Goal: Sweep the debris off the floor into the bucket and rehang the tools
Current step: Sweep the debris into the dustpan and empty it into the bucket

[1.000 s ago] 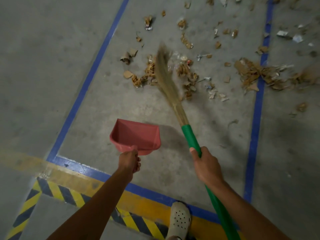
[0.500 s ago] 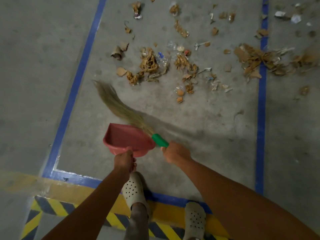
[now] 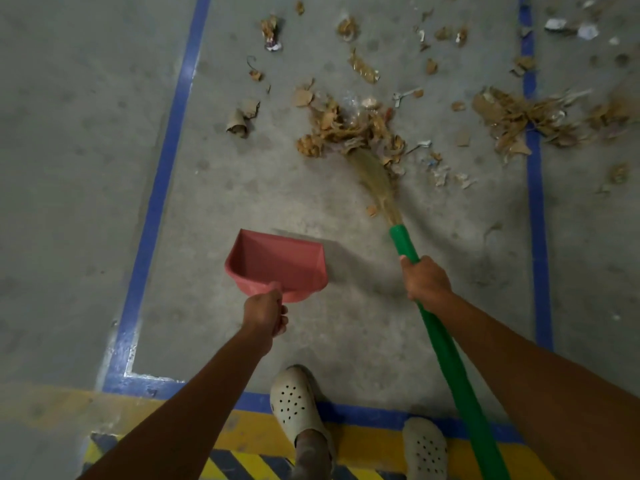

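My left hand (image 3: pixel 266 312) grips the handle of a red dustpan (image 3: pixel 277 263), whose open mouth faces the debris; it is held low over the grey floor. My right hand (image 3: pixel 425 280) holds the green handle of a broom (image 3: pixel 446 348). The straw bristles (image 3: pixel 375 178) reach forward into a heap of torn brown cardboard and paper scraps (image 3: pixel 349 128). A second heap of scraps (image 3: pixel 512 117) lies to the right across a blue line. No bucket is in view.
Blue floor lines run on the left (image 3: pixel 162 174) and right (image 3: pixel 535 188), and along the near side. A yellow and black hazard strip (image 3: pixel 242 445) lies under my feet in pale clogs (image 3: pixel 298 407). Loose scraps (image 3: pixel 242 117) are scattered further out.
The broom has swung from the left, beside the dustpan, back out to the right into the debris heap. My right hand moved right with it. My left foot has stepped forward.
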Demonstrator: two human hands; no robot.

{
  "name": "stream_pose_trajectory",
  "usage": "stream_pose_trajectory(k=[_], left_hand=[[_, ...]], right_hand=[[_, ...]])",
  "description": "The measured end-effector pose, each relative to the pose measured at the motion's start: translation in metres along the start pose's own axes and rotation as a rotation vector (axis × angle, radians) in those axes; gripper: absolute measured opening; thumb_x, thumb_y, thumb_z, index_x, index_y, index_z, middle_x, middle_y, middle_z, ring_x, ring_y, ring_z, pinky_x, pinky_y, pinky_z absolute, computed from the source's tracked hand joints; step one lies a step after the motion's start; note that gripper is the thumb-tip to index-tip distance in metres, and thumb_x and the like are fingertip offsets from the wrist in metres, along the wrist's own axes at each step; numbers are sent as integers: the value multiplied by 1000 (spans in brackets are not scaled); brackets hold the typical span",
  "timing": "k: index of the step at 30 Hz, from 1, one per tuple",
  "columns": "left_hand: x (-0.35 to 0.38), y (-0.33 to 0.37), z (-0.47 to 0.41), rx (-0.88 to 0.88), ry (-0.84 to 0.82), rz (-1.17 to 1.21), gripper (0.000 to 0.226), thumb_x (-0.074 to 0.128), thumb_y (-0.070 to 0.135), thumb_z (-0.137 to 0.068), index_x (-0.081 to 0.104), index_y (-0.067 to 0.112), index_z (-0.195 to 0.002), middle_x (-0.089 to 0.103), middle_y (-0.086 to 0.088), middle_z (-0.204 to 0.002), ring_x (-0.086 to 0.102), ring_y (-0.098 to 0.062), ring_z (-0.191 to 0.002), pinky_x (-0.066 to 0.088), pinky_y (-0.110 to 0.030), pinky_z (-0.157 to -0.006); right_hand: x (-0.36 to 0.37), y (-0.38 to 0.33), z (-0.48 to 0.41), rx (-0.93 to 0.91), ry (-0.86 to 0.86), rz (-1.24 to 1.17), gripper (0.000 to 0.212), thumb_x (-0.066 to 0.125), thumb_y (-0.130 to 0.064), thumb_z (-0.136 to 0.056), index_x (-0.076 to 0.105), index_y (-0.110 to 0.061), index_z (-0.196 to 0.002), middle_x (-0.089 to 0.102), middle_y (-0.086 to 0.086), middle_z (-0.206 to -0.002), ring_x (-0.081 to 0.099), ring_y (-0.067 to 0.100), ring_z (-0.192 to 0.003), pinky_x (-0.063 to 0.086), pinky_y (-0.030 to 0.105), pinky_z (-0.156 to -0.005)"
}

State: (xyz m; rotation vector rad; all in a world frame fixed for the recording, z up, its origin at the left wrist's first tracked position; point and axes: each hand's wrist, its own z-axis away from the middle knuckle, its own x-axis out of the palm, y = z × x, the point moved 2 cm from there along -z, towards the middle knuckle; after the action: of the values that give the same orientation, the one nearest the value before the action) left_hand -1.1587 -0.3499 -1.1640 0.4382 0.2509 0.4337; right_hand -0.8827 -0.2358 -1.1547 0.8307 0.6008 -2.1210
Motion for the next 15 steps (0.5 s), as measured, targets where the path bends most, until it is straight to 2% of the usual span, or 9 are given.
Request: stream_pose_trajectory(k=[3,6,12,15], left_hand=[[-3,11,-1,0,0,3,22,58,24,-94,56,7,-80,51,-11,-68,44,-17,-48,34,-21,-39],[-5,23,-1,9,-2,-6,26,58,25,-95,57,6,-78,51,-12,-69,44,-18,-48,35,-23,-39],[-9,58,4,21,-14,-26,28,59,26,-95,57,4,-77,52,-13,-68,45,-19,-46,35,-22,-37],[-11,77,6,32,-20,-38,28,58,26,-95,58,3,-80,51,-13,-67,45,-19,-46,34,-21,-37]], right_hand=[[-16,-3,4,23,64,-132,56,38,-60,-97,57,-8,-104,69,14,-92,69,31,-74,58,42,-72],[-28,-9,19,25,89,-206,53,37,-58,-99,57,-9,-101,69,12,-84,68,29,-68,55,35,-61],[-32,-28,48,4,90,-236,50,35,-59,-99,54,-13,-98,67,11,-85,67,29,-72,60,44,-69],[-34,-41,65,-36,92,-205,48,35,-57,-100,54,-13,-99,63,9,-85,65,27,-72,57,40,-67]])
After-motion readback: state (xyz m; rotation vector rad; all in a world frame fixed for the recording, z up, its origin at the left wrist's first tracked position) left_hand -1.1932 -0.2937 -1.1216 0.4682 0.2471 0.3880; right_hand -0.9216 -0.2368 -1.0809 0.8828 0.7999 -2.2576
